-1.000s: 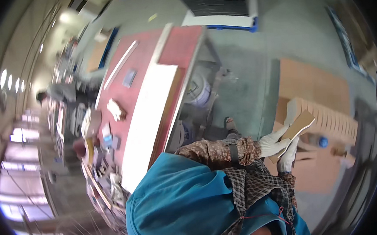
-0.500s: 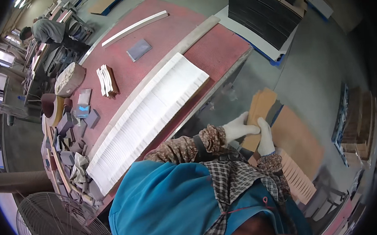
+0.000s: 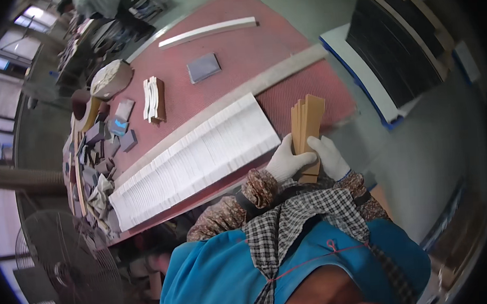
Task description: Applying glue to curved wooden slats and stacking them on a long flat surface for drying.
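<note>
Between my two white-gloved hands is a small stack of thin tan wooden slats (image 3: 308, 122), slightly fanned at the upper end. My left hand (image 3: 289, 159) grips the stack from its left side, thumb across the front. On the other side my right hand (image 3: 328, 156) holds it with the thumb on its face. The slats stand tilted near the table's near right edge. Just to the left lies a long row of white-edged pieces (image 3: 198, 155), packed side by side on the red table (image 3: 297, 35).
A straight grey bar (image 3: 240, 98) runs behind the row. Farther back are a white strip (image 3: 208, 32), a grey sanding pad (image 3: 204, 68) and a small white-edged bundle (image 3: 153, 100). Sanding blocks (image 3: 128, 140) clutter the left end, near a fan (image 3: 65, 266). Dark stacked panels (image 3: 391, 48) stand right.
I have turned left toward the table. Both hands have carried the slats from the stack at the right to the table's edge, and the slats now stand more upright, fanned.
</note>
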The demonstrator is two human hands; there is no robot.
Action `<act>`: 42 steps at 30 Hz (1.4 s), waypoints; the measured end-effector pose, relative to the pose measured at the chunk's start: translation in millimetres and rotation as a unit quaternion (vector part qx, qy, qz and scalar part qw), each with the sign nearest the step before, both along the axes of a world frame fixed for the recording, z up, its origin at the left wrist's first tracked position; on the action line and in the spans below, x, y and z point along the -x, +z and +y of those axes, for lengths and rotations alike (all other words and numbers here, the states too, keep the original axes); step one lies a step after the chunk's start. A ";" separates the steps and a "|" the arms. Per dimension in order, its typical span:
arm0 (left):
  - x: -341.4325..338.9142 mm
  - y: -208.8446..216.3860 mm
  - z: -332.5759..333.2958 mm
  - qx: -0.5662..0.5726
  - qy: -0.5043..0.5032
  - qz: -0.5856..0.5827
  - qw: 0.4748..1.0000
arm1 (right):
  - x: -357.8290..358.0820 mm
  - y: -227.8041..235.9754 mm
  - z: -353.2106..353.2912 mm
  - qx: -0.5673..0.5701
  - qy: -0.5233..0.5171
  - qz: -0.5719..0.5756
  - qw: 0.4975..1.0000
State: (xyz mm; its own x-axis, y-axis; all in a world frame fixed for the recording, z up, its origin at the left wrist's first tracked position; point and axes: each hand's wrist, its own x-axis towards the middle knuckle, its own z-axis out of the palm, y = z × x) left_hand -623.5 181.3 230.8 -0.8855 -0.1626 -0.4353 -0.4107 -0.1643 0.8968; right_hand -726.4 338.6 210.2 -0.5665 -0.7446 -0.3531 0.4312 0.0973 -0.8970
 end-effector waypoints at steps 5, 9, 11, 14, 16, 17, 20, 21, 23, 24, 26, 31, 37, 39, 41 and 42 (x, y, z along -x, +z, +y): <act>68.1 27.9 24.3 0.211 0.108 -0.072 0.969 | 80.8 8.7 -17.5 -0.019 0.054 0.069 0.996; 103.7 48.7 36.1 0.305 0.191 -0.111 0.926 | 124.7 20.2 -26.5 -0.094 0.063 0.281 0.953; 112.0 48.4 40.3 0.342 0.217 -0.111 0.908 | 136.1 21.8 -27.0 -0.110 0.069 0.289 0.948; 123.8 28.4 42.9 0.404 0.237 -0.151 0.871 | 148.1 11.4 -32.6 -0.180 0.130 0.351 0.910; 130.1 5.2 40.5 0.446 0.222 -0.180 0.848 | 154.9 -3.1 -37.7 -0.243 0.184 0.407 0.861; 131.7 -7.1 35.1 0.468 0.206 -0.188 0.838 | 155.8 -12.5 -45.7 -0.272 0.210 0.435 0.832; 137.4 -37.2 28.3 0.444 0.157 -0.234 0.851 | 162.5 -31.4 -52.7 -0.338 0.278 0.431 0.789; 136.8 -43.2 26.2 0.449 0.151 -0.232 0.850 | 164.7 -34.0 -55.1 -0.327 0.280 0.430 0.794; 131.4 -49.7 23.7 0.418 0.133 -0.239 0.866 | 163.8 -33.5 -56.7 -0.334 0.290 0.410 0.797; 129.1 -51.0 22.2 0.404 0.129 -0.230 0.876 | 163.5 -30.8 -59.2 -0.339 0.293 0.403 0.798; 123.9 -51.8 18.1 0.378 0.118 -0.223 0.891 | 160.7 -23.4 -66.8 -0.359 0.289 0.393 0.796; 114.0 -56.4 -3.4 0.313 0.061 -0.169 0.933 | 150.3 -13.7 -82.9 -0.409 0.249 0.369 0.797; 105.6 -56.5 -22.6 0.146 0.041 -0.032 0.988 | 166.8 -27.1 -75.0 -0.346 0.229 0.279 0.866; 103.1 -54.2 -26.5 0.082 0.042 0.015 0.996 | 172.7 -32.1 -68.6 -0.296 0.213 0.241 0.899; 102.7 -53.0 -25.2 0.113 0.058 0.024 0.992 | 173.1 -37.2 -63.0 -0.241 0.176 0.194 0.934; 104.1 -53.3 -21.7 0.127 0.072 0.037 0.989 | 172.5 -39.7 -60.2 -0.236 0.161 0.191 0.939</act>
State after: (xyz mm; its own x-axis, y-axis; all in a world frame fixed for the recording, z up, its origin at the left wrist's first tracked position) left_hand -727.6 159.6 177.5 -0.8732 -0.3852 -0.2987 -0.3309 0.0185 0.9435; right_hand -898.9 278.4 170.5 -0.4919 -0.7105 -0.5032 -0.0333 0.5929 -0.8046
